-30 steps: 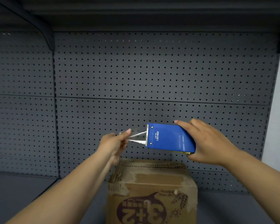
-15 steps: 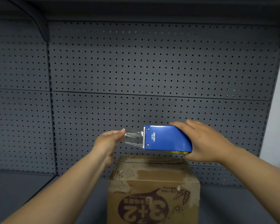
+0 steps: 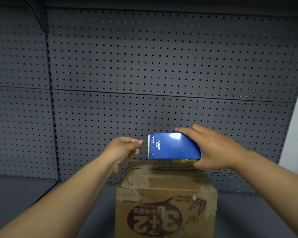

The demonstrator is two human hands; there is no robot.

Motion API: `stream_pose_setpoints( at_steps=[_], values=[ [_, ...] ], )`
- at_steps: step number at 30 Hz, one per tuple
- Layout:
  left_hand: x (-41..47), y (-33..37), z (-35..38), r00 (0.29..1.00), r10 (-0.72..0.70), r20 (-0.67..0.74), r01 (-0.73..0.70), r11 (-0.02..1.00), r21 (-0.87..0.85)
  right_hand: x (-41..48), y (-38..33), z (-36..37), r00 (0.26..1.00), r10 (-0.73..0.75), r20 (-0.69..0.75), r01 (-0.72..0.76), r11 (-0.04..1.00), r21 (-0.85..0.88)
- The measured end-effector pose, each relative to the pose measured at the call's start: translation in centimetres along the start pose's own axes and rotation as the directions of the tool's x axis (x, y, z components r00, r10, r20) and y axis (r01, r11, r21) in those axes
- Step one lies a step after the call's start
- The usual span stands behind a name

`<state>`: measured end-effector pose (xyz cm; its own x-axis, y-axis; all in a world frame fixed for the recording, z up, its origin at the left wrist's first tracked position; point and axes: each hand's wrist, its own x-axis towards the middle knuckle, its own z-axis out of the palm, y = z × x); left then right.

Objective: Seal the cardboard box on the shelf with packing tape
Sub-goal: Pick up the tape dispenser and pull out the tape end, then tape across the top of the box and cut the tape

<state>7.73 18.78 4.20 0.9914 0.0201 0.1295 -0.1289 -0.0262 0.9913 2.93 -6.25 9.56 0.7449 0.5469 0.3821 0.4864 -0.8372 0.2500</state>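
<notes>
The fingers (image 3: 139, 142) of the left hand (image 3: 122, 150) are pinched together just off the toothed edge of the tape dispenser (image 3: 173, 146), and a small scrap of clear tape (image 3: 137, 150) can just be made out at the fingertips; how much of it is gripped cannot be told. On the other side, the dispenser is wrapped by the right hand (image 3: 212, 148), fingers curled over its top and far end, thumb tucked below. The dispenser is seen as a glossy blue shell with small white lettering, two rivets and a serrated metal blade facing left; a sliver of yellow shows under its lower edge. It is held level, just above the back edge of the cardboard box (image 3: 165, 200).

The box is set on the grey shelf (image 3: 248, 215), close to the perforated back panel (image 3: 162, 66). Its top is closed, brown and worn, with pale torn patches where the outer paper has been stripped and ribbed corrugation laid bare along the left and rear edges. On the near face a dark purple emblem reading "3+2" is printed upside down, with a wheat drawing beside it. Both bare forearms are stretched in from the bottom corners.
</notes>
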Motion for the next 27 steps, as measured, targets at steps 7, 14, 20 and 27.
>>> stream_pose_setpoints(
  at_steps=[7, 14, 20, 27],
  values=[
    [0.6, -0.4, -1.6, 1.0, -0.02, -0.02, 0.019, 0.997, -0.07, 0.3, 0.5, 1.1, 0.998, 0.058, -0.014, -0.055, 0.989, 0.139],
    [1.0, 0.2, -2.5, 0.996, -0.069, -0.06, 0.065, 0.996, -0.069, 0.0, 0.9, 1.9, 0.998, 0.063, 0.014, -0.064, 0.968, 0.243],
    [1.1, 1.1, -2.2, 0.988, -0.057, -0.145, 0.044, 0.995, -0.086, 0.1, 0.7, 1.4, 0.999, 0.049, 0.013, -0.05, 0.949, 0.31],
    [0.2, 2.9, -3.7, 0.973, -0.037, -0.228, 0.013, 0.995, -0.102, -0.4, 1.1, 0.2, 0.998, 0.063, -0.011, -0.056, 0.945, 0.322]
  ],
)
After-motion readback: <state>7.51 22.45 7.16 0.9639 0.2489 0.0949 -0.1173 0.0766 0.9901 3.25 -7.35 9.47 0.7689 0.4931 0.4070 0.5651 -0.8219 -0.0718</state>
